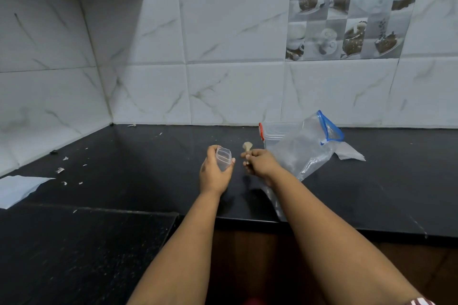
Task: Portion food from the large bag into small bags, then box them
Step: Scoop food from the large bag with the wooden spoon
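Note:
My left hand [215, 170] grips a small clear bag [223, 158] with its mouth held open, just above the black counter [138, 166]. Right beside it, my right hand [259, 162] holds a small spoon [247, 146] whose bowl carries a heap of pale food. The spoon's bowl sits a little right of the small bag's mouth. The large clear bag [304, 148] with a blue zip top lies slumped on the counter to the right of my right hand. Behind it stands a clear plastic box [272, 131] with a red clip.
A white tiled wall rises behind the counter. A white sheet [17, 188] lies at the counter's left edge, with small pale scraps [60, 169] near it. Another flat clear bag [350, 152] lies right of the large bag. The counter's front edge runs under my forearms.

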